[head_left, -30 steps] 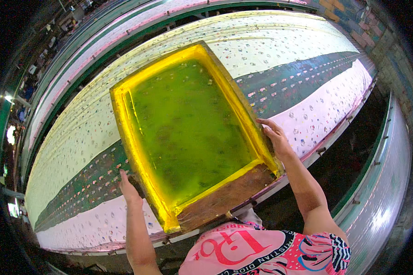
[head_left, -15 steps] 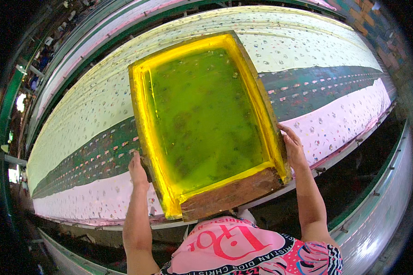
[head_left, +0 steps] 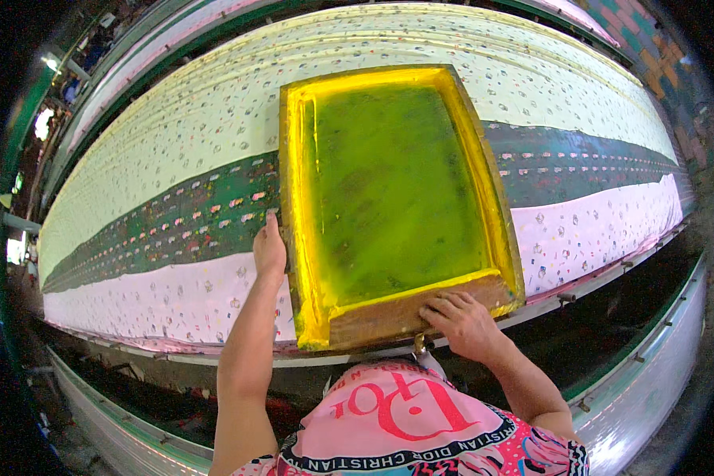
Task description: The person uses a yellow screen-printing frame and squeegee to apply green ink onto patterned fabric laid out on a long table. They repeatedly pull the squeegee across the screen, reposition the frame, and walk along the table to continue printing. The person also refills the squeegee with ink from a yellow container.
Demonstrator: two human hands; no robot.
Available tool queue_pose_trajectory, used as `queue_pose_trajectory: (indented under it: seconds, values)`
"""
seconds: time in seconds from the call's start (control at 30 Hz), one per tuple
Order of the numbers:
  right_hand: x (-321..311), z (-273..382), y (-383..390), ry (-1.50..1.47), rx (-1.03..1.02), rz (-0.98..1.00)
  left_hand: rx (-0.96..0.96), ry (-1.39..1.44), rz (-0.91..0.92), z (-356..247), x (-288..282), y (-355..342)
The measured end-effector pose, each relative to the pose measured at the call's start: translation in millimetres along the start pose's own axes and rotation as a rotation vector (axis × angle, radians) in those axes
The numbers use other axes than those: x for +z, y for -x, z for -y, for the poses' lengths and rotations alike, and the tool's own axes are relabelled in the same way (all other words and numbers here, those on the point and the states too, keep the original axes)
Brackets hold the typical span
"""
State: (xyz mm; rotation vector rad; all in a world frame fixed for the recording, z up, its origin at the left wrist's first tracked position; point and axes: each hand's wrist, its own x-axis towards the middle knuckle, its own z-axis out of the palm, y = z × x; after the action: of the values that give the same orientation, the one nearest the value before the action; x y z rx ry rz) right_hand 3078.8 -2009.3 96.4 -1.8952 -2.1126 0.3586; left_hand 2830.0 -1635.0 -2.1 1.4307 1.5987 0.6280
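A large screen printing frame [head_left: 397,190] with a wooden border smeared in bright yellow ink lies over the printed cloth. Its mesh looks green, with darker patches. On the frame's left side, my left hand [head_left: 270,250] is closed against the edge, thumb pointing up and the other fingers partly hidden. My right hand [head_left: 462,319] rests with bent fingers over the brown near bar of the frame, right of its middle. Below that bar, a small metal fitting [head_left: 421,345] shows by my right hand.
Pale yellow-green printed cloth [head_left: 190,135] covers the table's far part, and pink printed cloth [head_left: 182,297] its near part. Between them runs a dark green strip [head_left: 206,202] with rows of small prints. A metal rail [head_left: 563,298] edges the near side. Another long table [head_left: 650,373] stands at lower right.
The frame has moved right and turned a little straighter to the table. My right hand has gone from the frame's right side to its near bar; my left hand stays on the left side.
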Motion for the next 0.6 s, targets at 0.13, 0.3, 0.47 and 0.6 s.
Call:
queue_pose_trajectory:
  seconds: [0.13,0.3,0.47,0.6]
  values:
    - [11.2,15.9,-34.0,0.041,0.109,0.027,0.038,-0.058,-0.069,3.5,8.5,-5.0]
    - [-10.5,18.6,-61.3,0.066,0.195,0.234,0.113,-0.079,0.034,11.4,4.0,-15.6]
    - [0.4,49.8,-44.4,0.068,0.255,0.229,0.186,-0.055,0.018,3.3,3.6,-4.2]
    - [26.0,62.0,-29.9,0.095,0.183,0.044,0.222,-0.042,0.02,7.1,1.6,-3.6]
